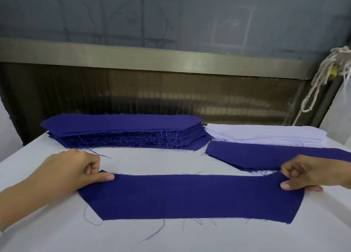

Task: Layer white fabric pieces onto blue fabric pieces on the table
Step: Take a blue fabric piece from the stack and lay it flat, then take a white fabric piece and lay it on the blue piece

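A long blue fabric piece (190, 195) with angled ends lies flat across the white table (171, 236) in front of me. My left hand (76, 173) pinches its upper left corner between thumb and curled fingers. My right hand (305, 174) pinches the upper right corner the same way. Behind, at the left, stands a thick stack of frayed blue pieces (125, 131). A stack of white fabric pieces (266, 135) sits at the back right. In front of the white stack lies a thin pile of blue pieces (266, 155).
Loose blue threads (155, 231) lie scattered on the table near the front. A knotted white cord (321, 81) hangs at the far right. A metal rail (152, 59) and a dark panel run behind the table's far edge.
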A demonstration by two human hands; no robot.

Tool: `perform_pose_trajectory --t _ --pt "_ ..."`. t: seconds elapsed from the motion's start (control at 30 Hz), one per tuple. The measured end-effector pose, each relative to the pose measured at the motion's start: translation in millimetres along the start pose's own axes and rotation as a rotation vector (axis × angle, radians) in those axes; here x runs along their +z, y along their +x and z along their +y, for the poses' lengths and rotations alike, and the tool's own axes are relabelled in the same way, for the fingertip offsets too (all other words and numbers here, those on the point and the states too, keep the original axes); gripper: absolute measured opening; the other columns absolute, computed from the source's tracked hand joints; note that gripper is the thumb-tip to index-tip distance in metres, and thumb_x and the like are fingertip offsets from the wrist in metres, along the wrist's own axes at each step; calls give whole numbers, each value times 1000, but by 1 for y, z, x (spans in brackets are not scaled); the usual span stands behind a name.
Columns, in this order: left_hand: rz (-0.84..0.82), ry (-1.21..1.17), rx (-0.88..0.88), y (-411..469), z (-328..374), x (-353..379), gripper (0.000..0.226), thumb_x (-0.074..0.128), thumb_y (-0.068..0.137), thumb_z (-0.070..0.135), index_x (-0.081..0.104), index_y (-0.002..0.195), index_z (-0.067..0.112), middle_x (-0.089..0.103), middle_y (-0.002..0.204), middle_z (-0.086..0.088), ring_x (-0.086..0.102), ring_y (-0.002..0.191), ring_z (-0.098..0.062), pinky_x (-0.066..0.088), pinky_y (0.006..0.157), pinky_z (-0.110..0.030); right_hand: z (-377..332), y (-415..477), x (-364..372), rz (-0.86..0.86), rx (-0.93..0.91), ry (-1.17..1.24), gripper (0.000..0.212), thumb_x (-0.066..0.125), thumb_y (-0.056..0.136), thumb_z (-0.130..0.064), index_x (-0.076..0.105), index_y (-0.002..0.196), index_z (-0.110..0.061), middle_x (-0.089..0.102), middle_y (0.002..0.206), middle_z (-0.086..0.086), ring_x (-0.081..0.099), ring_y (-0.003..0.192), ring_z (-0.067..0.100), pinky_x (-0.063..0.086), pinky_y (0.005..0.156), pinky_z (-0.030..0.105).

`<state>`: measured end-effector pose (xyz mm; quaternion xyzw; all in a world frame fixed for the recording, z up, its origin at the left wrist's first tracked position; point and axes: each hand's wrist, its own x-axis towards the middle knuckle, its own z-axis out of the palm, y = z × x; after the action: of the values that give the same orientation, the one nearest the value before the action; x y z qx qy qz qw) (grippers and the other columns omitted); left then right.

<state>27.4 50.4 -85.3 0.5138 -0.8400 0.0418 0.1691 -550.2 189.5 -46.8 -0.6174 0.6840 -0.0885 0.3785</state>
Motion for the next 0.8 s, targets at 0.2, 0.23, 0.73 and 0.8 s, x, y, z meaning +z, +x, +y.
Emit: perform_pose_trajectory --t 0.2,0.23,0.73,0.8 --pt "104 128 -2 2 -9 2 89 16 41 110 56 64 34 56 62 40 55 50 4 37 46 -18 7 1 -2 7 28 -19 41 85 70 -59 62 71 -25 56 57 -2 47 44 6 38 50 19" --pt "99 116 -8 2 -10 2 87 19 41 109 56 66 35 57 62 39 56 50 3 37 46 -18 8 1 -1 12 33 -27 41 85 70 -59 62 71 -25 56 57 -2 47 44 7 38 51 19" --pt "134 -56 -25 4 16 -28 39 50 64 80 54 63 41 61 59 28 58 48 -1 52 48 -27 -28 -20 3 20 169 -144 39 80 75 -51 66 81 -15 67 64 0 51 50 6 40 52 19" --pt "201 -70 13 6 39 -39 31 50 67 75 51 66 44 57 51 21 56 47 -2 45 43 -22 -34 -23 3 25 180 -176 34 78 80 -46 65 80 -14 66 63 -1 51 50 6 39 49 18"
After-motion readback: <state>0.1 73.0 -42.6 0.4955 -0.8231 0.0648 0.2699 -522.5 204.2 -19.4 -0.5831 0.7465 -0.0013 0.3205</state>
